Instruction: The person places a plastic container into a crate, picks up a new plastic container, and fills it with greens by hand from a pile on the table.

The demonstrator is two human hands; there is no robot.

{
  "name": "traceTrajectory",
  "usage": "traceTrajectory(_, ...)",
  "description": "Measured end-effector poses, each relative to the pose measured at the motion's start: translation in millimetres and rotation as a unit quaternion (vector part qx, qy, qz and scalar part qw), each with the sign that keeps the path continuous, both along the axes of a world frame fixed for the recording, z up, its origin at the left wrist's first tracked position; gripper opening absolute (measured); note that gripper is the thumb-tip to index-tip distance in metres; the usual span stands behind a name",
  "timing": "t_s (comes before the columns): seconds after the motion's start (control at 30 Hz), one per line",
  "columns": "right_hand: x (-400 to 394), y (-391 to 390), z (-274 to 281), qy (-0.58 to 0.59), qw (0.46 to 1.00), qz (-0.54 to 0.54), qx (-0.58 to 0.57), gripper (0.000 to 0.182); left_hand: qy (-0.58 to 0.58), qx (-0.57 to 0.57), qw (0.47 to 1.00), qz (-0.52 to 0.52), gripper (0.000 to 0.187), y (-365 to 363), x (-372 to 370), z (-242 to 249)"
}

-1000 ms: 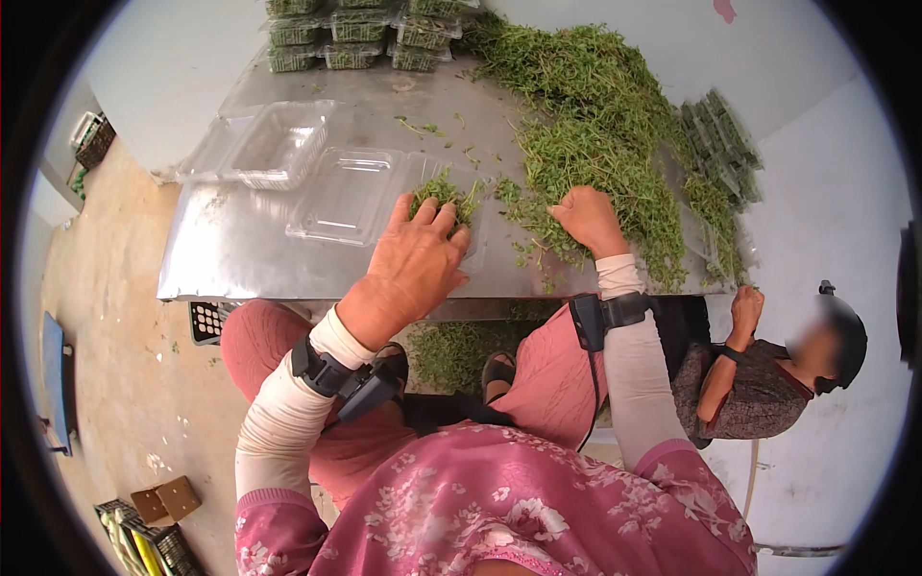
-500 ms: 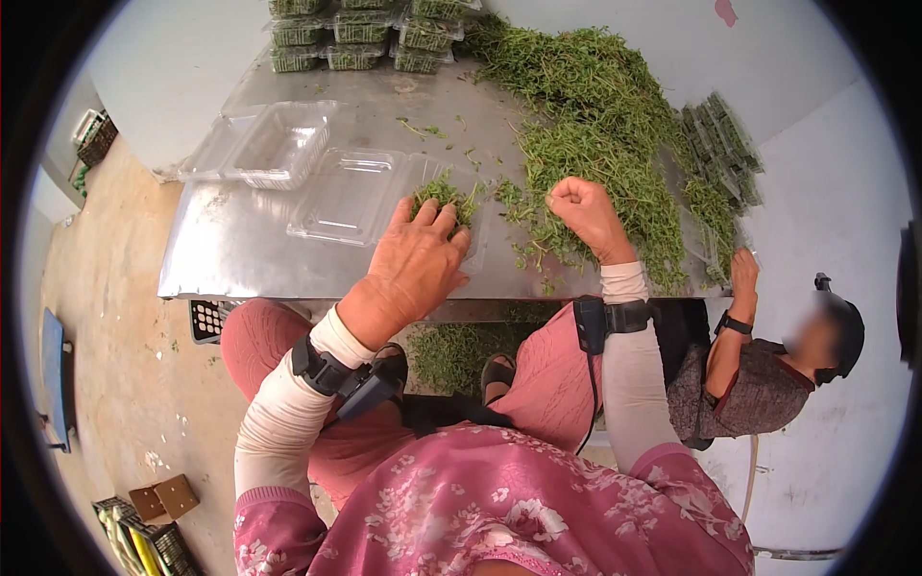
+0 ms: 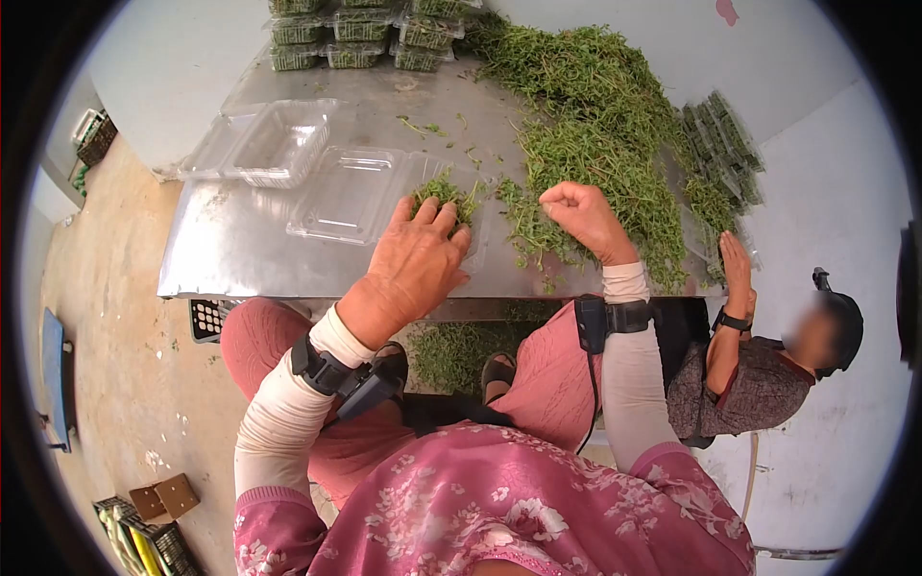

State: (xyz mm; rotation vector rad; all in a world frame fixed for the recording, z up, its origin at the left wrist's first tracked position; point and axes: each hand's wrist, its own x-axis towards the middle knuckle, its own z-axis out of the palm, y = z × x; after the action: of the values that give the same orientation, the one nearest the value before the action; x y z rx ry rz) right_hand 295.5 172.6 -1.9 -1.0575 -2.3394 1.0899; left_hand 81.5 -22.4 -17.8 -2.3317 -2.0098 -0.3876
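Leafy green sprigs [image 3: 448,186] (loosely tangled) lie in an open clear container [image 3: 351,192].

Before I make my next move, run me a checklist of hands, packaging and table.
1. Left hand fingers on the leafy greens at the clamshell's right half: ok.
2. Clear plastic clamshell open on the metal table: ok.
3. Right hand beside or over the heap of greens, holding a sprig: cannot tell.
4. Tabletop free of stray sprigs: not ok, several lie behind the clamshell.
5. Co-worker's hand apart from both hands: ok.
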Motion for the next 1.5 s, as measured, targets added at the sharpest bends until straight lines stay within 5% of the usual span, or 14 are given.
traceTrajectory(0.57,-1,1,-8,-0.068,0.982,-0.03,0.174,0.019,-0.009,0.0,1.0,-0.005,0.051,1,-1,-1)
traceTrajectory(0.67,3,11,-21,-0.09,0.965,0.002,0.247,0.019,0.014,0.095,0.995,-0.015,0.043,2,-2,-10)
traceTrajectory(0.77,6,17,-28,-0.1,0.946,0.019,0.307,0.016,-0.008,0.003,1.0,-0.003,0.051,0,-1,-1)
traceTrajectory(0.97,1,9,-19,-0.016,0.943,-0.013,0.334,0.013,-0.009,-0.006,1.0,-0.003,0.051,0,-1,1)
traceTrajectory(1.17,-5,2,-11,0.049,0.981,-0.056,0.181,0.008,0.017,0.084,0.996,-0.014,0.043,2,-2,-9)
traceTrajectory(1.27,-7,-2,-5,0.05,0.975,-0.068,0.204,0.008,-0.009,-0.002,1.0,-0.004,0.051,0,-1,-1)
traceTrajectory(1.5,-11,-15,7,0.016,0.983,-0.023,0.183,0.012,-0.001,0.025,1.0,-0.006,0.047,2,-1,-4)
